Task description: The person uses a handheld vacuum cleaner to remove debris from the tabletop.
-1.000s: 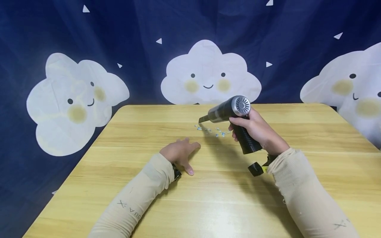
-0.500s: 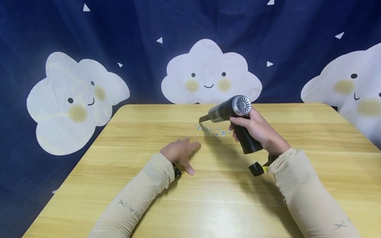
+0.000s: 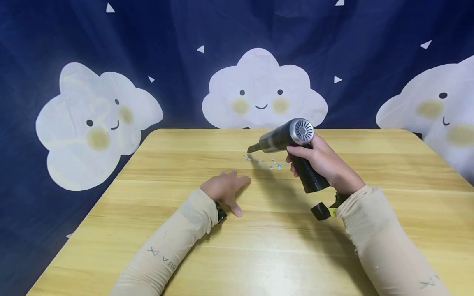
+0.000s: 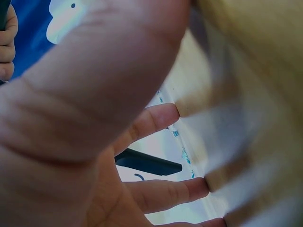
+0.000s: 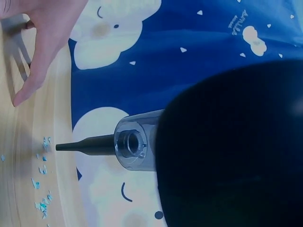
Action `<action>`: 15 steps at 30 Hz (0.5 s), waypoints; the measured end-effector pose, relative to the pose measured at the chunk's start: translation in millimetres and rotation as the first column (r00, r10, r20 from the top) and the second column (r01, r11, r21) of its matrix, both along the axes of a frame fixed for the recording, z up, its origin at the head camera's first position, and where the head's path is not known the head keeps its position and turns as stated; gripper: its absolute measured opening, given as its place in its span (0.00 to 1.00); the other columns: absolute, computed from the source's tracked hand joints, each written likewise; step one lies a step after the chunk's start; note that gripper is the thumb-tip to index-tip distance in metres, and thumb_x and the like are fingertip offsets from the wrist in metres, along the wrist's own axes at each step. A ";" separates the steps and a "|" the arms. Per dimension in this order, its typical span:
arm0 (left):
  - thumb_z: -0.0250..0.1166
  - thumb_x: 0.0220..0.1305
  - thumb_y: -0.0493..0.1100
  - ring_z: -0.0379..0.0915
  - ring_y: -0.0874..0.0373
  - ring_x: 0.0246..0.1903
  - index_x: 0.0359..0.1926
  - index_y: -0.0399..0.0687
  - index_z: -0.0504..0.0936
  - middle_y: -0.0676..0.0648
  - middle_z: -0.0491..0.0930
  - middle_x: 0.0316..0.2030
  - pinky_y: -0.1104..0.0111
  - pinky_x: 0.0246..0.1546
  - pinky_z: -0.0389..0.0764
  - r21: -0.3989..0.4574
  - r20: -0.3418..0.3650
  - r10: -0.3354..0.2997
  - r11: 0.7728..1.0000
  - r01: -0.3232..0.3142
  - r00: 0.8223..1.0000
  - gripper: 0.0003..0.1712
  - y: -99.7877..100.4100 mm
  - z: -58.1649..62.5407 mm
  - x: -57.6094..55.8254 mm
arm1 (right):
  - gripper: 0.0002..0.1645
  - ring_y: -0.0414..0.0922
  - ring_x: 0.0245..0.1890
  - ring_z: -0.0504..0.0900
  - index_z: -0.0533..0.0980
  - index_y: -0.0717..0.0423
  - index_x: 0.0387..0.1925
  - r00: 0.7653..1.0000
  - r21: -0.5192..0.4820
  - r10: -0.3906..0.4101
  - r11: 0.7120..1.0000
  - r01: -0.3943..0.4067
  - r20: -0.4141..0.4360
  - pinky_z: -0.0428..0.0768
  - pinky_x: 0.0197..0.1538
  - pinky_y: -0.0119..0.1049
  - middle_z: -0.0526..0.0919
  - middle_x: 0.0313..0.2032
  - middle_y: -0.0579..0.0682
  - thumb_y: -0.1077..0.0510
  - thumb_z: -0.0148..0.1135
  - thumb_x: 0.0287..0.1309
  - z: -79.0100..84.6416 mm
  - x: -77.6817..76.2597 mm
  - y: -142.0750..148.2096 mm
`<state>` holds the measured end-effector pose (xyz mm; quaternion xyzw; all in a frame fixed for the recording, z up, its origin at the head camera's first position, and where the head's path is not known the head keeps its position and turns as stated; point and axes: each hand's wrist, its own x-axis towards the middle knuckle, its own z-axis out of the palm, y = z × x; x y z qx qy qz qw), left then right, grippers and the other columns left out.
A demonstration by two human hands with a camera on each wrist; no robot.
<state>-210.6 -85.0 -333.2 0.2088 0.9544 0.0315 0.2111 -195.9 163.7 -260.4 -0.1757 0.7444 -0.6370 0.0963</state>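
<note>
My right hand [image 3: 326, 162] grips the handle of a black handheld vacuum [image 3: 286, 135] with a silver vented end cap. Its narrow nozzle [image 5: 85, 145] slants down to the left, the tip close over small blue and white scraps [image 3: 275, 165] scattered on the wooden table. Through the right wrist view, a clear dust cup [image 5: 137, 142] shows behind the nozzle, while the dark body hides the gripping fingers. My left hand [image 3: 224, 189] rests with spread fingers on the tabletop, nearer to me than the scraps. Its fingertips [image 4: 196, 187] meet the wood in the left wrist view.
The light wooden table [image 3: 259, 255] reaches back to a dark blue curtain [image 3: 177, 24] printed with smiling white clouds. A black wrist-worn device [image 3: 321, 211] hangs under the right wrist, and another strap [image 3: 221, 213] circles the left.
The head view has shifted very slightly. Both hands and the vacuum stay in nearly the same place over the table.
</note>
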 end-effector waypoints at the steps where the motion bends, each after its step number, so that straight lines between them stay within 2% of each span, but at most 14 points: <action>1: 0.79 0.32 0.60 0.61 0.37 0.57 0.67 0.63 0.60 0.36 0.60 0.65 0.47 0.48 0.76 -0.002 0.000 -0.001 1.000 0.001 1.000 0.59 -0.1 -0.3 0.0 | 0.25 0.49 0.20 0.78 0.57 0.57 0.60 1.000 0.003 0.001 1.000 -0.001 -0.001 0.81 0.27 0.39 0.79 0.27 0.56 0.59 0.53 0.65 0.2 0.7 0.1; 15: 0.77 0.32 0.62 0.58 0.36 0.61 0.68 0.63 0.59 0.36 0.57 0.68 0.45 0.51 0.74 -0.018 0.004 0.002 1.000 -0.002 1.000 0.59 -0.4 -1.8 -3.0 | 0.25 0.49 0.21 0.78 0.57 0.57 0.60 1.000 0.009 0.024 1.000 -0.024 0.001 0.81 0.27 0.40 0.79 0.27 0.55 0.59 0.53 0.66 1.4 1.7 -0.7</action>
